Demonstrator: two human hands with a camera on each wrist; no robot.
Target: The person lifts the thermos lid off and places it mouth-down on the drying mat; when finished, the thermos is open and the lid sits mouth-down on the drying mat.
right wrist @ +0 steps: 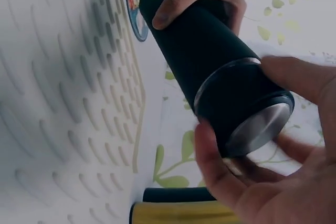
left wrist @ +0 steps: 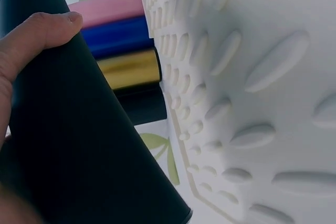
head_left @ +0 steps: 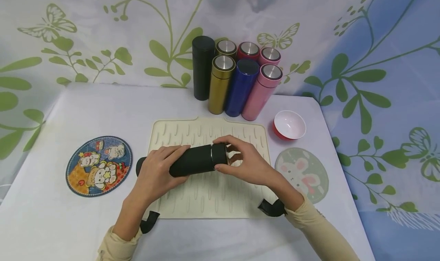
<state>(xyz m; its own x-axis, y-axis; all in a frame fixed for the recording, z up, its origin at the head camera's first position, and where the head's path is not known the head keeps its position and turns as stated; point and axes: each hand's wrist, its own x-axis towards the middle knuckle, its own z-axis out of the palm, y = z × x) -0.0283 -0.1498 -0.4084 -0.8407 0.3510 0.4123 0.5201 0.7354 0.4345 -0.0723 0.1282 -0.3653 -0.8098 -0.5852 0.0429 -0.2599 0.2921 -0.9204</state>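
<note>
A black thermos flask lies nearly level above the cream ridged mat, its lid end pointing right. My left hand grips the body near the base, thumb and fingers wrapped around it. With thumb and fingertips my right hand holds the lid at its rim. In the right wrist view the lid shows a silver top, and a thin metal ring runs between lid and body. The left wrist view shows the flask's dark body slanting over the mat.
Behind the mat stand several flasks: black, gold, blue, pink, others behind them. A red bowl with a white inside sits at right, above a green rabbit coaster. A colourful round coaster lies left.
</note>
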